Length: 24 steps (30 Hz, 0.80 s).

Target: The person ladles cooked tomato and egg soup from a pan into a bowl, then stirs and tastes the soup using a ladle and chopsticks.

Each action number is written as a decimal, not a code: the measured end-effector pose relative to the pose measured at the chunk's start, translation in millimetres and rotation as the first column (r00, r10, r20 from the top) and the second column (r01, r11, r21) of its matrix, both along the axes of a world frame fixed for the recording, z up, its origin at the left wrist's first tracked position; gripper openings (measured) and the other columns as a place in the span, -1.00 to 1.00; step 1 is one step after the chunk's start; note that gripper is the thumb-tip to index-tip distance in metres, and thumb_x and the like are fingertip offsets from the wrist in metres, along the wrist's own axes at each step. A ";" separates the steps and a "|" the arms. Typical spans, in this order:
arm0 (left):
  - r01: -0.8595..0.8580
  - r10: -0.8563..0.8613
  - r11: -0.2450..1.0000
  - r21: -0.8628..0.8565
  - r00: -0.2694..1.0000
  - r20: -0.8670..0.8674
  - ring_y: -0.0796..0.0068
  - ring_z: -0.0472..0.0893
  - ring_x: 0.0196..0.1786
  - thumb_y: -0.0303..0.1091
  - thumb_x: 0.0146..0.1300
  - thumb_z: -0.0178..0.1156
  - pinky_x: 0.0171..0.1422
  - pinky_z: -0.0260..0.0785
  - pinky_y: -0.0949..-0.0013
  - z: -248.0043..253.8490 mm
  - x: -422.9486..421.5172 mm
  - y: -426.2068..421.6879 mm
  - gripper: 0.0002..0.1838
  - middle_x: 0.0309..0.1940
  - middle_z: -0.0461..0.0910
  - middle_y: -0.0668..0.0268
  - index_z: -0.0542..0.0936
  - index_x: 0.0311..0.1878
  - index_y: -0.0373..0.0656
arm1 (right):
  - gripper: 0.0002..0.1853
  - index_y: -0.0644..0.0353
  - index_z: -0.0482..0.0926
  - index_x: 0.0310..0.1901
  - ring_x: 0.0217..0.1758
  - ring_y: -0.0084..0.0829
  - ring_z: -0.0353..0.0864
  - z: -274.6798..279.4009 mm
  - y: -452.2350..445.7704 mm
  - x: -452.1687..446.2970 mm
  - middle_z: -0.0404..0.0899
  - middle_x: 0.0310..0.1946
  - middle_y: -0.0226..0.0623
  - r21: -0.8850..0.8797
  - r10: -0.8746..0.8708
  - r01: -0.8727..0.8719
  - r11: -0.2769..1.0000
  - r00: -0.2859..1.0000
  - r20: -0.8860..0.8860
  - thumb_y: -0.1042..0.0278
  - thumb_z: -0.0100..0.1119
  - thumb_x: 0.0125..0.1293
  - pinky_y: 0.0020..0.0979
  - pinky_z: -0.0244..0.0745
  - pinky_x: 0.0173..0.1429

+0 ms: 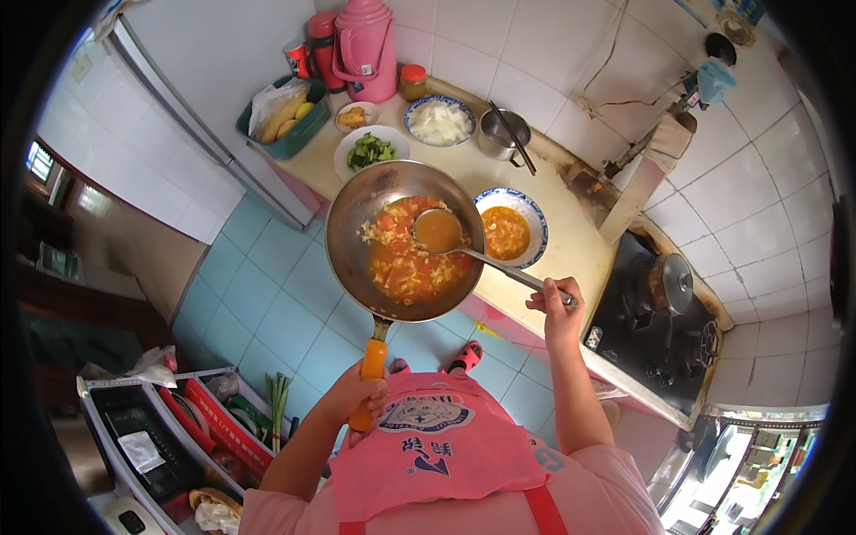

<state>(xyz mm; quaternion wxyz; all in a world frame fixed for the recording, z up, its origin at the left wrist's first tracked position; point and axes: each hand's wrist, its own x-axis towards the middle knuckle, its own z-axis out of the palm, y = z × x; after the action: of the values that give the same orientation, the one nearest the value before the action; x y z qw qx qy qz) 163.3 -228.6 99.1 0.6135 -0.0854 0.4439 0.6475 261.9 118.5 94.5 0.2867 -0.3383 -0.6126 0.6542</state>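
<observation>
My left hand (358, 392) is closed round the orange handle of a metal frying pan (346, 241), which is held up in front of the counter. Tomato and egg in an orange sauce (406, 276) fill part of the pan. With my right hand (557, 303) I grip the long handle of a metal ladle (439, 230); its bowl is inside the pan and holds orange liquid. Just right of the pan, a blue-rimmed bowl (538, 214) on the counter contains the same kind of tomato and egg mixture.
On the counter (571, 234) are a plate of chopped green vegetable (392, 134), a plate of white pieces (440, 122), a metal pot (490, 134) with chopsticks, and a green basket (308, 134). A stove (637, 343) with a lidded pot (670, 283) stands at right.
</observation>
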 end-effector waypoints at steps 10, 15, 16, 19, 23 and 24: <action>0.009 -0.009 1.000 0.028 1.000 -0.005 0.62 0.30 -0.59 -0.46 0.18 0.08 -0.47 0.30 0.42 3.8 -5.0 9.9 -0.80 -0.57 0.29 0.43 0.29 -0.18 -0.09 | -0.73 0.27 0.40 -0.37 -0.50 -0.46 0.61 21.8 7.3 5.4 0.50 -0.52 -0.30 0.027 -0.023 0.024 0.999 0.999 -0.041 0.25 0.17 0.35 -0.39 0.67 -0.38; -0.003 0.002 0.999 0.047 1.000 0.024 0.64 0.29 -0.60 -0.44 0.18 0.11 -0.49 0.28 0.43 0.3 -5.6 11.8 -0.78 -0.56 0.28 0.44 0.30 -0.17 -0.06 | -0.72 0.27 0.39 -0.36 -0.56 -0.44 0.60 33.8 14.8 10.6 0.51 -0.55 -0.26 0.040 -0.048 0.050 0.998 0.997 -0.055 0.23 0.18 0.35 -0.39 0.64 -0.40; -0.012 0.011 0.999 0.050 0.999 0.036 0.65 0.28 -0.62 -0.43 0.18 0.13 -0.50 0.27 0.43 -0.1 -5.7 12.7 -0.77 -0.57 0.28 0.45 0.30 -0.15 -0.04 | -0.71 0.26 0.38 -0.36 -0.57 -0.43 0.60 38.1 16.7 11.9 0.52 -0.56 -0.24 0.042 -0.071 0.073 0.996 0.996 -0.054 0.22 0.18 0.35 -0.39 0.63 -0.40; -0.006 0.004 0.999 0.054 0.999 0.032 0.65 0.28 -0.62 -0.44 0.18 0.13 -0.50 0.27 0.44 1.0 -5.7 13.5 -0.77 -0.57 0.28 0.45 0.31 -0.15 -0.04 | -0.73 0.28 0.40 -0.34 -0.56 -0.37 0.62 44.2 27.3 21.2 0.56 -0.56 -0.18 0.049 -0.108 0.112 0.993 0.991 -0.078 0.24 0.17 0.35 -0.38 0.61 -0.40; -0.014 0.012 0.998 0.068 1.000 0.029 0.64 0.28 -0.62 -0.43 0.18 0.14 -0.50 0.27 0.44 1.4 -4.4 13.9 -0.77 -0.57 0.28 0.45 0.32 -0.15 -0.04 | -0.72 0.26 0.37 -0.35 -0.56 -0.39 0.62 45.7 43.9 35.5 0.55 -0.57 -0.21 0.077 -0.163 0.174 0.982 0.979 -0.126 0.23 0.15 0.37 -0.41 0.60 -0.40; -0.015 0.013 0.998 0.066 0.999 0.031 0.64 0.28 -0.62 -0.43 0.18 0.14 -0.50 0.27 0.44 2.2 -4.5 13.5 -0.77 -0.58 0.28 0.45 0.32 -0.15 -0.05 | -0.72 0.25 0.37 -0.35 -0.56 -0.40 0.61 45.0 48.0 38.2 0.55 -0.57 -0.21 0.081 -0.185 0.196 0.977 0.974 -0.129 0.24 0.15 0.37 -0.41 0.61 -0.40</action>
<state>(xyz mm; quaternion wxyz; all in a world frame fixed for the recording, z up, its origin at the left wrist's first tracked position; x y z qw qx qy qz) 158.8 -215.0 101.3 0.6180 -0.0781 0.4122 0.6649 300.1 166.5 139.5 0.4000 -0.3416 -0.5888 0.6136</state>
